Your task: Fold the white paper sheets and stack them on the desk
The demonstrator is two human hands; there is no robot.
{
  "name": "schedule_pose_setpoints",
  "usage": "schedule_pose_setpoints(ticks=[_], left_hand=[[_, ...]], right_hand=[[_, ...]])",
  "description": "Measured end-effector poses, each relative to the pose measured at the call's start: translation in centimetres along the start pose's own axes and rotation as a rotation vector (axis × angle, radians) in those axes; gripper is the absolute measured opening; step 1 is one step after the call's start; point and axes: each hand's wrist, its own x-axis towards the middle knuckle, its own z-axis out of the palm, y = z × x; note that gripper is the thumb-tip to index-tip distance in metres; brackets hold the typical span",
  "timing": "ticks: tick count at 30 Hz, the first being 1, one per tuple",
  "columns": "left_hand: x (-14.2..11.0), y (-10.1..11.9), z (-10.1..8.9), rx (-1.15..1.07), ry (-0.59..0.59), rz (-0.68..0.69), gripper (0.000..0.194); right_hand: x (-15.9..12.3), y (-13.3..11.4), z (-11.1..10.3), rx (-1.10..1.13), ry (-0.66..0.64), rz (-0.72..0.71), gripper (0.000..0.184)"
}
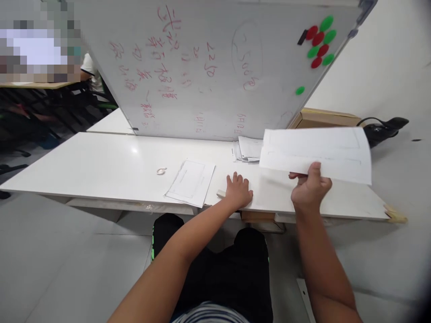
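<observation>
My right hand (310, 186) grips a sheet of white paper (316, 146) by its near edge, thumb on top, and holds it up above the right part of the desk. Faint printed lines show on the paper. My left hand (238, 192) rests on the desk near its front edge, fingers spread. Beside that hand lies a small pale object (221, 194), partly covered by it, too hidden to name. To the left, a flat stack of printed papers (191, 180) lies at a slant. Behind the raised sheet sits another pile of papers (248, 148), partly hidden.
A whiteboard (215, 103) with red writing and round magnets stands along the desk's (111, 166) back. A small white ring-shaped object (161, 171) lies left of the papers. At the right are a cardboard box (328, 117) and a black object (387, 130). A person (88, 65) is at far left.
</observation>
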Motion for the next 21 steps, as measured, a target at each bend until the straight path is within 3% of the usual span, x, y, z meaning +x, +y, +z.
schedule_pose_setpoints(ticks=[3, 6, 8, 15, 21], left_hand=[[0.2, 0.1, 0.0, -0.001, 0.03, -0.029, 0.05], [0.3, 0.2, 0.0, 0.016, 0.024, -0.058, 0.048], [0.4, 0.2, 0.0, 0.026, 0.025, -0.067, 0.047], [0.6, 0.3, -0.4, 0.002, 0.034, -0.086, 0.044], [0.9, 0.4, -0.2, 0.019, 0.067, -0.089, 0.042]], right_hand=[[4.4, 1.5, 4.5, 0.055, -0.085, 0.065, 0.038], [7.3, 4.0, 8.1, -0.23, -0.198, 0.293, 0.03], [8.4, 5.6, 9.4, -0.374, -0.247, 0.36, 0.027], [9.8, 8.2, 9.8, -0.714, -0.29, 0.352, 0.026], [10.3, 8.9, 10.6, -0.759, -0.271, 0.318, 0.014]])
